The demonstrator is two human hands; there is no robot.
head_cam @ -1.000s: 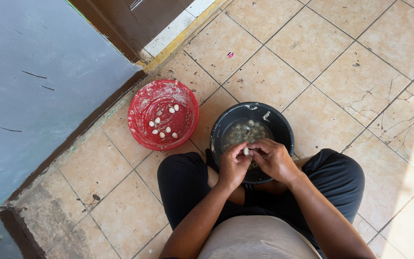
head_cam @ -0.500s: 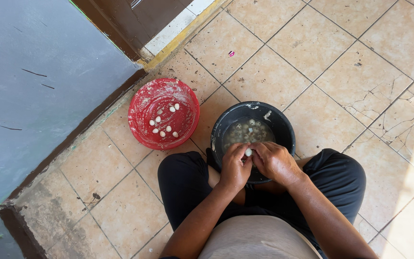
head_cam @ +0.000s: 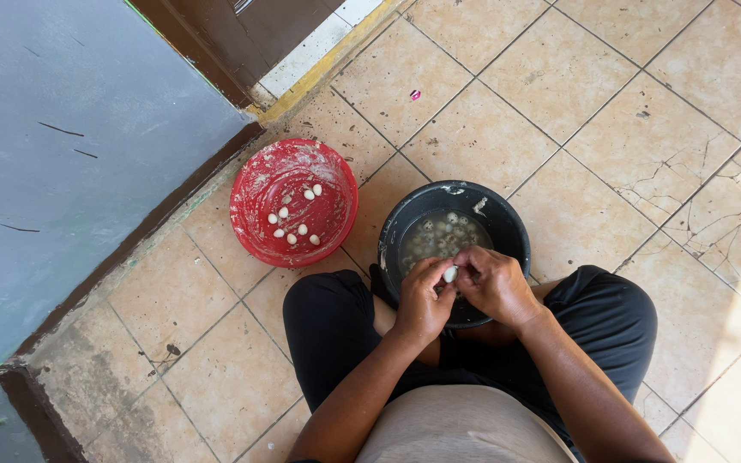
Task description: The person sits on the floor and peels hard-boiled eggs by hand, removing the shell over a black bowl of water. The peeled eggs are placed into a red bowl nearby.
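- Left hand (head_cam: 422,300) and right hand (head_cam: 495,283) meet over the black basin (head_cam: 508,227), fingertips pinched together on one small white egg (head_cam: 450,273).
- Basin sits on the tiled floor (head_cam: 559,94) between the knees — murky water inside.
- Red bowl (head_cam: 255,227) just beside it holds a few white eggs (head_cam: 295,214).

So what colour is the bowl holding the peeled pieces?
Red, smeared with white residue: the red bowl, clearest in the head view.

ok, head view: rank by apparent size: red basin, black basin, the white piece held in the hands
1. Red basin and black basin: look about alike, not ranked.
2. White piece, pinched between left hand and right hand: far smaller.
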